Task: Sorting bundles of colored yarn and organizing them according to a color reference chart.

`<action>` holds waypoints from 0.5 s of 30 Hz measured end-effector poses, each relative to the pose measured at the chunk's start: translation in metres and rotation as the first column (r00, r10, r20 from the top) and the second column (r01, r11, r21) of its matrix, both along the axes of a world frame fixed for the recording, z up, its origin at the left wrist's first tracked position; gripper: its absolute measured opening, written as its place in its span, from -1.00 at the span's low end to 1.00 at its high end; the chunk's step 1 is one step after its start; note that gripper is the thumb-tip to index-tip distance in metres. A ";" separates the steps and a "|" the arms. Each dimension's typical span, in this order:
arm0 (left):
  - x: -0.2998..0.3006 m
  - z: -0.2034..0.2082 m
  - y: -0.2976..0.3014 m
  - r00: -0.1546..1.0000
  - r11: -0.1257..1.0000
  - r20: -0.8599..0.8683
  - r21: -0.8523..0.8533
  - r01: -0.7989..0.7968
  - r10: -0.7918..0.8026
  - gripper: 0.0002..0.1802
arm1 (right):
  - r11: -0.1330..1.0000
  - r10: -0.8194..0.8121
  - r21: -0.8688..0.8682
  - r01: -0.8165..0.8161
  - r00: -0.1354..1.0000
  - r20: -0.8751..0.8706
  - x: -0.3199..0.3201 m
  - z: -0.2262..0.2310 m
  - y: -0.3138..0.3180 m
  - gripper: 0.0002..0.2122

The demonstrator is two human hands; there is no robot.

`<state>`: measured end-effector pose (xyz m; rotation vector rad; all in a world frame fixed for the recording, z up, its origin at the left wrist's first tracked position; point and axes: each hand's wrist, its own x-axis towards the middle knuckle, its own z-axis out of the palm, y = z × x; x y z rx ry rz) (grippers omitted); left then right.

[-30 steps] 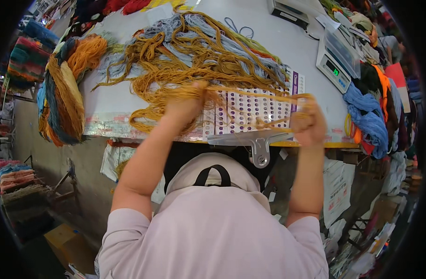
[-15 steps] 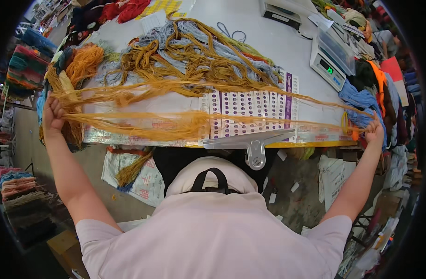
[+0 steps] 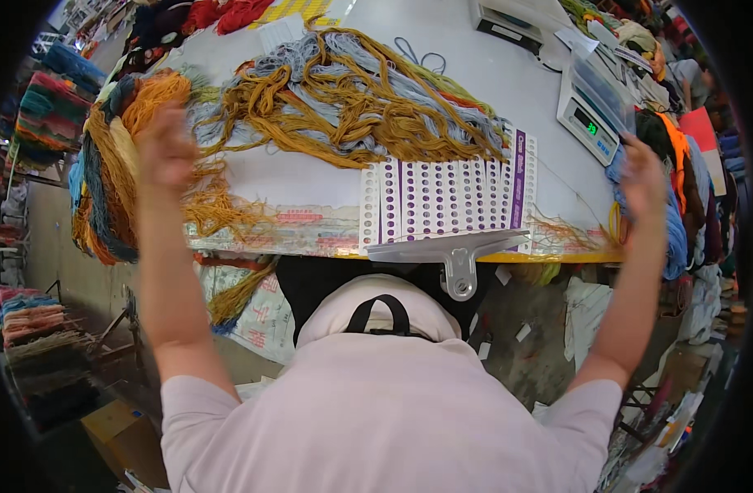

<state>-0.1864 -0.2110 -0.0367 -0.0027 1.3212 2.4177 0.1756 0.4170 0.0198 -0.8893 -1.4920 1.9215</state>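
My left hand [image 3: 168, 152] is over the left end of the table, smeared by motion, so its fingers do not show clearly. Loose orange-gold thread [image 3: 224, 205] lies bunched on the table just right of it. Behind it, bright orange yarn [image 3: 159, 94] tops a bundle of mixed skeins [image 3: 114, 181] hanging over the table's left edge. My right hand [image 3: 643, 177], blurred too, is raised at the table's right end, beside the digital scale [image 3: 588, 123] and blue yarn [image 3: 677, 234]. Below it, thin golden strands [image 3: 565, 232] lie near the front edge.
A heap of brown-gold and grey-blue skeins [image 3: 352, 107] covers the table's middle. In front of it, punched white and purple thread cards [image 3: 446, 197] sit under a large clear clip [image 3: 454, 251]. A second device [image 3: 508, 29] stands at the back. Yarn racks [image 3: 44, 123] stand at left.
The orange-gold thread stretched between my hands is no longer taut; it lies loose at left, with wisps at right. My left hand moved inward and forward; my right hand moved forward and slightly inward.
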 end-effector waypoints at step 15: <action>0.139 -0.109 0.197 0.825 0.555 -0.237 -0.825 0.108 -0.513 -0.80 | 0.766 0.335 0.390 -0.512 0.834 0.438 -0.150 -0.155 -0.293 -0.81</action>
